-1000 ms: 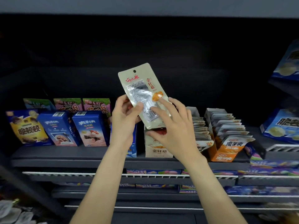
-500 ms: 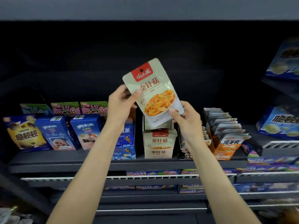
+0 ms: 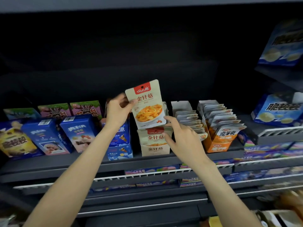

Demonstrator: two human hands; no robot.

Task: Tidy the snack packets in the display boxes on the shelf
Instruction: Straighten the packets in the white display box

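Note:
A beige snack packet (image 3: 147, 110) with a red label and a picture of orange mushroom strips stands upright, front facing me, just above the beige display box (image 3: 155, 149) of the same packets. My left hand (image 3: 117, 112) pinches the packet's left edge. The packet's bottom edge sits at the box's open top. My right hand (image 3: 183, 138) is at the packet's lower right corner with fingers spread, its index tip by the corner and its thumb near the box's front packet; it grips nothing.
To the right stand a white box of grey packets (image 3: 188, 118) and an orange display box (image 3: 219, 146) with leaning packets. Blue biscuit boxes (image 3: 78, 131) fill the left of the dark shelf (image 3: 65, 163). More blue boxes sit at far right.
The packet was turned from its back to its front, then lowered from mid-air to the beige box's top. My right hand let go of its lower edge.

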